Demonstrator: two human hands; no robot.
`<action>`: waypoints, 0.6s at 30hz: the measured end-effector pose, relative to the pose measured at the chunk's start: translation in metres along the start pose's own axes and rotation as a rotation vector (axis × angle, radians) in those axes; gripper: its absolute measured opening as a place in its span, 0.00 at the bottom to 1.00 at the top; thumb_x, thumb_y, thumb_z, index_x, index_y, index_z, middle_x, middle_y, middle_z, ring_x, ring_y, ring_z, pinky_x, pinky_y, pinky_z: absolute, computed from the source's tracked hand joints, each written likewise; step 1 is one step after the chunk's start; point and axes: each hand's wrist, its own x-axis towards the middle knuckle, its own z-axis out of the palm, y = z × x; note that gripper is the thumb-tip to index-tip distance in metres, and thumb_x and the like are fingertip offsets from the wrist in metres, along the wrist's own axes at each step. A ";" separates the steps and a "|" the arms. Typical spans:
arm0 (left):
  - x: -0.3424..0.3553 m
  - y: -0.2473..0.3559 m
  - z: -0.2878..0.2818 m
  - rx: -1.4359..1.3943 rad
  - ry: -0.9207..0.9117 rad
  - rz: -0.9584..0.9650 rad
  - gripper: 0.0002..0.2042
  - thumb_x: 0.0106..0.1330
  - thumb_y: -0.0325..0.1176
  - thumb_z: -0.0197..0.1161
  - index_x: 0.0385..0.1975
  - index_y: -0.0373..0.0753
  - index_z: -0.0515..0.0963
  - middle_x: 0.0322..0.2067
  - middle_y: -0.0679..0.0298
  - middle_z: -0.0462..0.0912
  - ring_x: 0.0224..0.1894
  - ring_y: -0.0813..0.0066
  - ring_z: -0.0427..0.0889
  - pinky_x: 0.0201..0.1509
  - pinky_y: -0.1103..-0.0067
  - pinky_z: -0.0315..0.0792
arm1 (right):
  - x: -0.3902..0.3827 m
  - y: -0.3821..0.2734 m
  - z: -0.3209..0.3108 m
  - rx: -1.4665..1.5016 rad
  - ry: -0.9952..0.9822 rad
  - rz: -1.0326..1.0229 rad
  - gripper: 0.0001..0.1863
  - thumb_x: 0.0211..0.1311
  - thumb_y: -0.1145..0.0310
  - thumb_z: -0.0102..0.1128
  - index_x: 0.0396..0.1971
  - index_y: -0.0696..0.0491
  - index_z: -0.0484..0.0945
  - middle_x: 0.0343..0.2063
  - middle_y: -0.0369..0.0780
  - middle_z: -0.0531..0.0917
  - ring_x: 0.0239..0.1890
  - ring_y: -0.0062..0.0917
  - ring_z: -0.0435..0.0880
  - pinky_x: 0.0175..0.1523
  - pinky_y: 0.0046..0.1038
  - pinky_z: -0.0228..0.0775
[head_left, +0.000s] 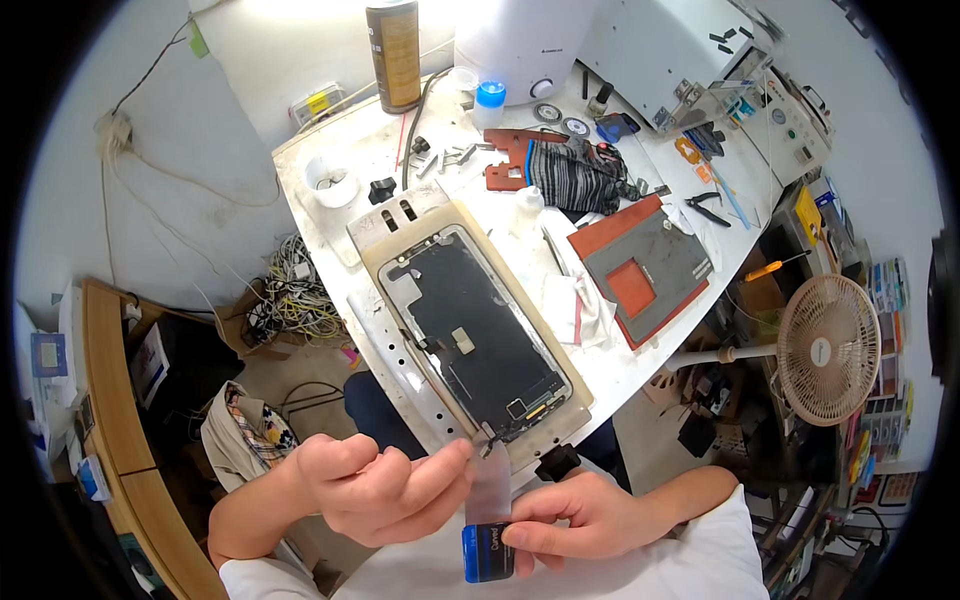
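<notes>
Low in the head view, my right hand [582, 520] grips a thin flat pry tool [487, 550] by its blue-and-black end. Its greyish, see-through blade points away from me toward a phone screen assembly [475, 325]. The assembly lies in a beige clamping fixture [545, 340], its dark back facing up and thin flex cables along the edges. My left hand [385, 490] is closed in a pinch beside the blade and the fixture's near left corner. Whatever its fingertips hold, if anything, is hidden.
Beyond the fixture stand a small dropper bottle [527, 205], a white cup [330, 182] and a tall can [394, 55]. Red-and-grey mats [645, 270], a striped cloth [575, 175] and cutters [707, 208] lie to the right. A fan [828, 340] stands off the table's right edge.
</notes>
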 end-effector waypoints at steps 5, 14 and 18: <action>-0.003 0.000 -0.002 0.009 -0.052 0.012 0.09 0.59 0.33 0.71 0.38 0.49 0.81 0.46 0.73 0.89 0.34 0.78 0.64 0.39 0.77 0.56 | 0.001 -0.009 0.004 -0.031 0.002 0.004 0.14 0.80 0.61 0.53 0.48 0.55 0.82 0.34 0.32 0.88 0.27 0.11 0.82 0.31 0.17 0.72; -0.003 -0.007 -0.001 0.026 -0.044 -0.010 0.09 0.51 0.33 0.65 0.33 0.52 0.83 0.45 0.78 0.89 0.34 0.80 0.65 0.36 0.80 0.54 | 0.006 -0.013 0.011 0.079 0.013 0.059 0.13 0.81 0.66 0.52 0.47 0.60 0.80 0.40 0.36 0.89 0.31 0.13 0.85 0.36 0.16 0.75; -0.004 -0.006 0.001 0.025 -0.042 -0.026 0.11 0.51 0.33 0.65 0.34 0.53 0.84 0.45 0.78 0.89 0.33 0.80 0.64 0.36 0.79 0.54 | 0.009 -0.008 0.016 0.128 0.015 0.055 0.14 0.81 0.61 0.51 0.46 0.56 0.80 0.36 0.33 0.88 0.29 0.11 0.84 0.36 0.18 0.74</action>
